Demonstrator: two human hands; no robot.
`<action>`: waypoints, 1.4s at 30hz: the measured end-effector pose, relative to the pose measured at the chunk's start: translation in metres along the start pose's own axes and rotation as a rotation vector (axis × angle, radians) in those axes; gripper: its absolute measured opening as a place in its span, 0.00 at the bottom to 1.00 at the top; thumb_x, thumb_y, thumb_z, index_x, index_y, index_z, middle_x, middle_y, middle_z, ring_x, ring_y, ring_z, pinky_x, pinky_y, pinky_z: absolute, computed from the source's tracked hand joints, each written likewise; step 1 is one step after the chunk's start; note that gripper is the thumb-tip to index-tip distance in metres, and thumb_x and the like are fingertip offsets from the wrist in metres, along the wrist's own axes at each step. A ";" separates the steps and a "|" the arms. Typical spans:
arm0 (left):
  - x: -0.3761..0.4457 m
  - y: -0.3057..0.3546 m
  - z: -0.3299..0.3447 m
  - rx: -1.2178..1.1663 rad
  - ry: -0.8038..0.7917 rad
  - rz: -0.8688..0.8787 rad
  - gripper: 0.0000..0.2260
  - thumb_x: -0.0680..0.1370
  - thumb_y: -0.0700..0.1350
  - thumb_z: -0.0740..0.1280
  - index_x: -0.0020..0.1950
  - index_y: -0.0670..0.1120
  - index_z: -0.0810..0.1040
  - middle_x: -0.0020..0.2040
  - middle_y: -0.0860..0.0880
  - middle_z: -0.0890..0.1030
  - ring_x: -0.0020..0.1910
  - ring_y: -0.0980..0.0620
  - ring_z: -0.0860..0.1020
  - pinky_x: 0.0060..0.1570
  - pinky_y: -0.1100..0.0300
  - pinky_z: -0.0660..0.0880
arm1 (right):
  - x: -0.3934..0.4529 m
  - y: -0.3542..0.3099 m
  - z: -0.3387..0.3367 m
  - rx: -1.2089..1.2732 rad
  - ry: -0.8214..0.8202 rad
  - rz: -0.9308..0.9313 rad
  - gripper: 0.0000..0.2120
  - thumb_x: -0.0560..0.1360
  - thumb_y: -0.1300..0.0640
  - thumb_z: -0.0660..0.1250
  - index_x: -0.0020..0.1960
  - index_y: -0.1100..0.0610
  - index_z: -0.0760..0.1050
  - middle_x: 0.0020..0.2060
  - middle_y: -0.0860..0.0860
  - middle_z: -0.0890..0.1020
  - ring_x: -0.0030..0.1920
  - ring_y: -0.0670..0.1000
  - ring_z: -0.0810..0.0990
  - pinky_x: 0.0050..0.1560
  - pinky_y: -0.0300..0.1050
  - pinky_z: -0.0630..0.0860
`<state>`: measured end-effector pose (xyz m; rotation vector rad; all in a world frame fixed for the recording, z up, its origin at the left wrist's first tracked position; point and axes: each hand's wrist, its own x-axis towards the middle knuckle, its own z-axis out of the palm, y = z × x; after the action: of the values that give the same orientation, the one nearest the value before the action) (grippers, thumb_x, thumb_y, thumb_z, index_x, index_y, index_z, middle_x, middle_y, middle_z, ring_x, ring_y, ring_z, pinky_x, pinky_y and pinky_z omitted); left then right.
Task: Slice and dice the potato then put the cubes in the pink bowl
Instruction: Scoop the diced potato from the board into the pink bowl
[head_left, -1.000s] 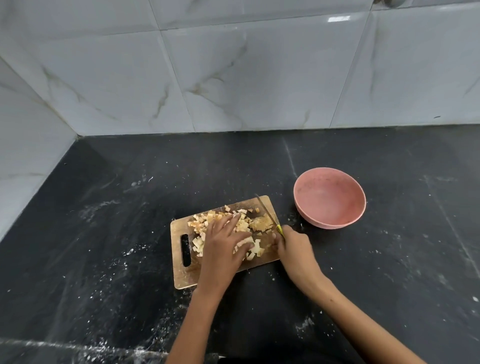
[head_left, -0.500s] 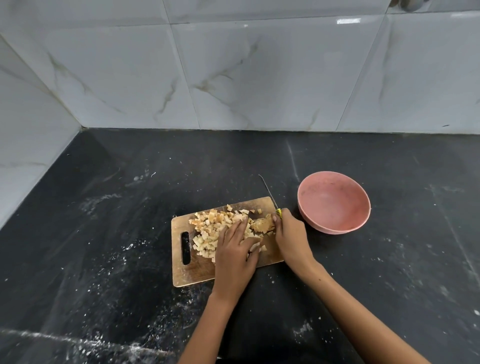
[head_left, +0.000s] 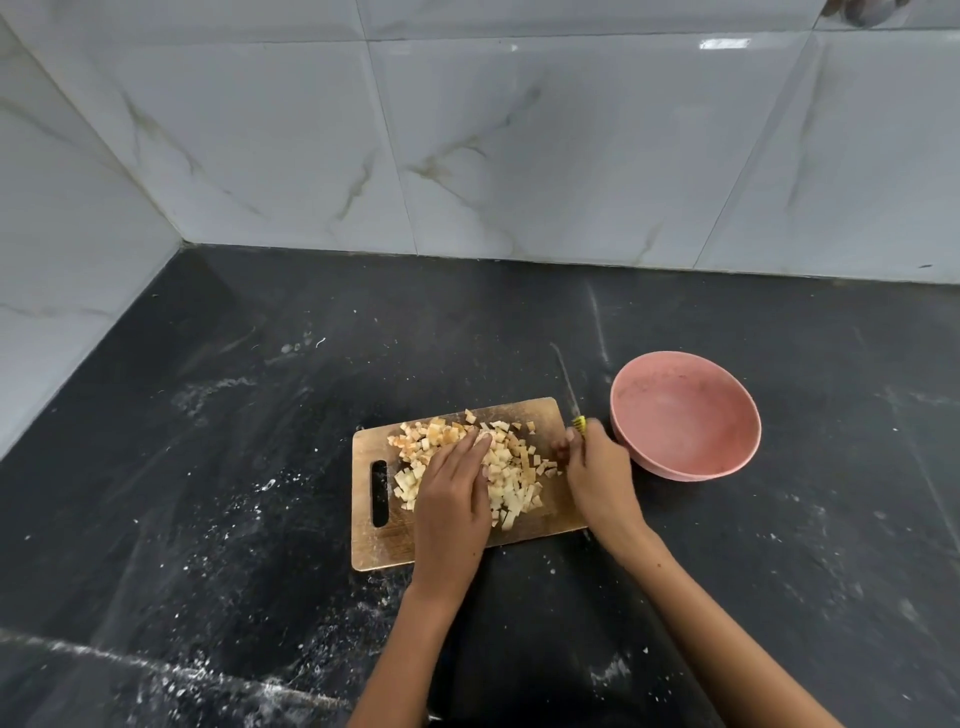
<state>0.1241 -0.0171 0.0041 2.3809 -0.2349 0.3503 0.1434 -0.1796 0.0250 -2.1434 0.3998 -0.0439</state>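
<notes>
A pile of diced potato cubes (head_left: 511, 470) lies on a small wooden cutting board (head_left: 374, 551) in the middle of the black counter. My left hand (head_left: 452, 499) rests flat on the cubes with its fingers straight, covering the pile's left middle. My right hand (head_left: 597, 478) grips a knife (head_left: 567, 387) by its yellow handle at the board's right edge; the thin blade points away over the counter. The pink bowl (head_left: 685, 415) stands just right of the board and has no cubes in it.
The black stone counter (head_left: 208, 467) is dusted with white specks and crumbs at the front left. White marble-look tiled walls (head_left: 467, 156) close the back and the left side. A dark object shows at the top right corner.
The knife blade has left the board and now points away past its far right corner. My left hand slid left over the pile. The camera shifted a little.
</notes>
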 end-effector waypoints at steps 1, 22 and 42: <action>-0.001 0.000 0.000 -0.003 -0.007 -0.006 0.17 0.79 0.37 0.65 0.68 0.45 0.75 0.66 0.49 0.76 0.68 0.50 0.71 0.66 0.46 0.71 | -0.004 0.000 0.005 -0.033 -0.028 -0.007 0.08 0.82 0.58 0.56 0.48 0.58 0.71 0.41 0.52 0.79 0.41 0.49 0.78 0.40 0.42 0.74; 0.000 0.006 0.003 0.030 -0.076 0.058 0.16 0.78 0.40 0.68 0.66 0.48 0.77 0.70 0.49 0.72 0.72 0.57 0.62 0.74 0.51 0.56 | -0.005 -0.008 0.011 -0.006 -0.093 -0.098 0.09 0.81 0.59 0.59 0.51 0.63 0.75 0.43 0.55 0.83 0.43 0.52 0.81 0.46 0.49 0.77; -0.039 -0.023 -0.027 -0.056 0.050 -0.118 0.14 0.78 0.38 0.68 0.63 0.46 0.79 0.69 0.52 0.71 0.71 0.56 0.65 0.71 0.50 0.62 | -0.018 0.001 0.009 -0.255 -0.050 0.034 0.21 0.80 0.62 0.60 0.72 0.60 0.65 0.64 0.54 0.70 0.64 0.53 0.70 0.63 0.45 0.68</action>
<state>0.0885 0.0210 -0.0030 2.3155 -0.0792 0.3431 0.1277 -0.1675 0.0216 -2.3827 0.4321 0.0839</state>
